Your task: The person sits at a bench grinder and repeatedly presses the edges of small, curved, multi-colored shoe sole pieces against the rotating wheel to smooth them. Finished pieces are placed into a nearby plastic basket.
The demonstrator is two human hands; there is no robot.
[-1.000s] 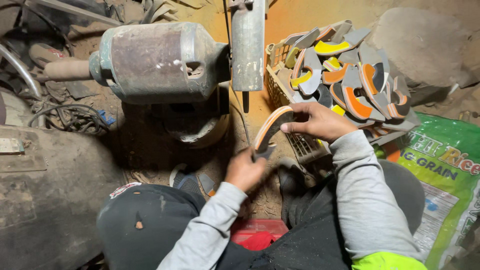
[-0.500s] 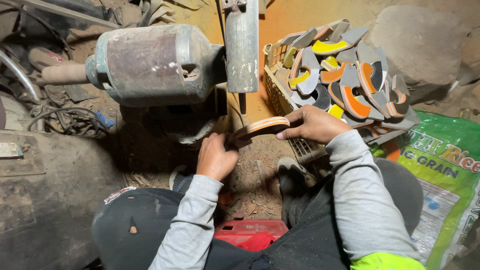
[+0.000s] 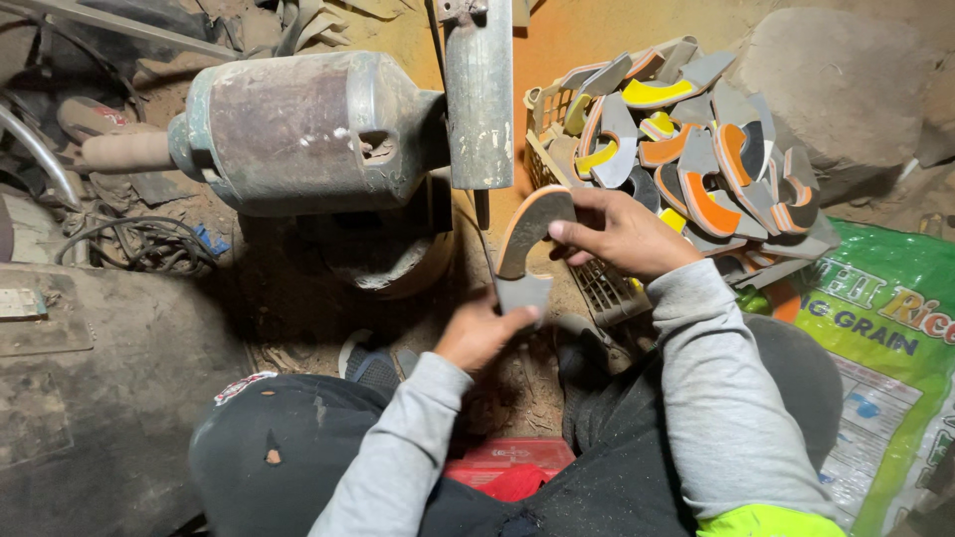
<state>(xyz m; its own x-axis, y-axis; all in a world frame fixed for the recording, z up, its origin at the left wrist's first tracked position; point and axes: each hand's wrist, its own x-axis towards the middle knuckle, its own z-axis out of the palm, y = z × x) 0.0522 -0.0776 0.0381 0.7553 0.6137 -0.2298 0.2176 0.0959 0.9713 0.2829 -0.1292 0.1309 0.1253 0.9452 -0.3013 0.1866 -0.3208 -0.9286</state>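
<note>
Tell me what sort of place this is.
Probably a small, rough workshop for shaping shoe-sole parts. A worn motor drives a grinder wheel over a dusty dirt floor, a basket holds a heap of curved grey and orange pieces, and both hands hold one curved piece just below the wheel.

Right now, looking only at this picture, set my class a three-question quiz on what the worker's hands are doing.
1. True or false: both hands grip the same curved grey piece.
2. Which hand holds its upper end? A) left hand B) right hand
3. Fill in: more curved pieces lie in a ____ to the person's right.

Key:
1. True; the hands hold opposite ends.
2. B
3. basket, beside the grinding machine.
</note>
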